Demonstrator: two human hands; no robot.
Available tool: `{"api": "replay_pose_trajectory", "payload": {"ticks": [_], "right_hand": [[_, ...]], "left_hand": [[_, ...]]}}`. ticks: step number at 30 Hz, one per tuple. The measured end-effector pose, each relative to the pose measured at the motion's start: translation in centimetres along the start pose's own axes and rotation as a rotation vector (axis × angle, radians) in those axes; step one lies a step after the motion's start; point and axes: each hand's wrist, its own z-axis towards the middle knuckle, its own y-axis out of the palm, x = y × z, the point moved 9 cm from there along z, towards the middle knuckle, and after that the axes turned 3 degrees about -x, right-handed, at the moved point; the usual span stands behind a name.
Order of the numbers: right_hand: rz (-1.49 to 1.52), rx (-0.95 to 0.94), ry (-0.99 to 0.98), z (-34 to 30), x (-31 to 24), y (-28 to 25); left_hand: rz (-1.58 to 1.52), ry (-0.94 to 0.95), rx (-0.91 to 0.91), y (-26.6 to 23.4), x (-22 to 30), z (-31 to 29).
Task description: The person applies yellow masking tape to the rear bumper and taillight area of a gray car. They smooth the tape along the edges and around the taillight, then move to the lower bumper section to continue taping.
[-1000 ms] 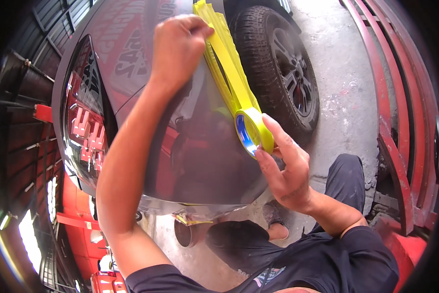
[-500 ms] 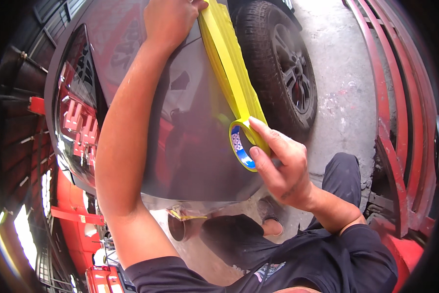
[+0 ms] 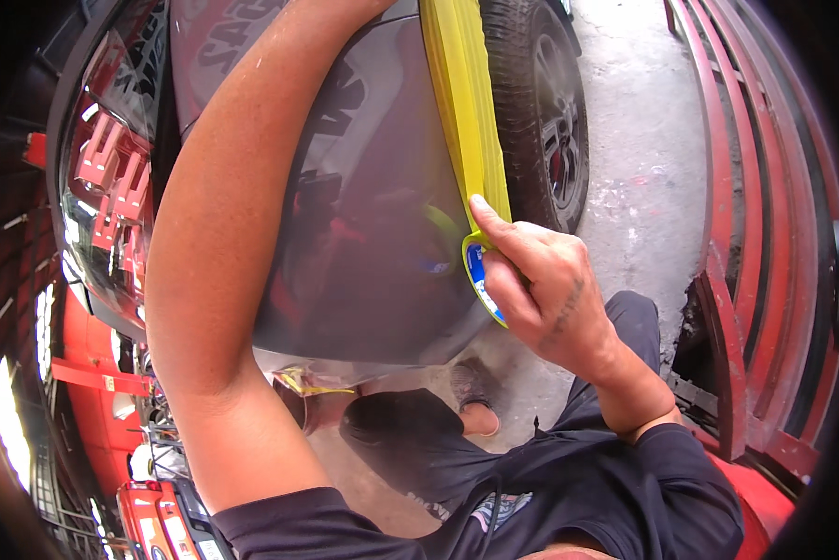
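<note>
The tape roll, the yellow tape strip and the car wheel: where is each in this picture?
tape roll [image 3: 476,273], head view, on its blue inner ring beside the right hand's fingers.
yellow tape strip [image 3: 464,93], head view, on its flat middle along the car panel.
car wheel [image 3: 557,140], head view, on the spoked rim.

Right hand [image 3: 541,289] clenched, left arm [image 3: 223,252] outstretched

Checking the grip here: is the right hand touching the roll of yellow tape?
Touching: the head view shows the right hand wrapped over the tape roll.
</note>
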Motion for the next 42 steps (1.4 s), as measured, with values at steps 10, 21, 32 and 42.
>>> {"api": "replay_pose_trajectory", "payload": {"ticks": [10,21,32,42], "right_hand": [[-0.020,-0.056,0.027,0.2,1.0,1.1],[-0.042,-0.062,0.029,-0.3,0.7,0.7],[-0.133,-0.069,0.013,-0.6,1.0,0.6],[-0.128,-0.146,0.045,0.2,2.2,1.1]], "left_hand": [[-0.079,0.289,0.083,-0.6,2.4,-2.2],[0.050,0.256,-0.195,-0.6,5.2,-10.1],[0.104,0.255,-0.177,-1.1,6.0,-11.3],[0.212,0.272,-0.296,-0.6,7.2,-13.7]]}}
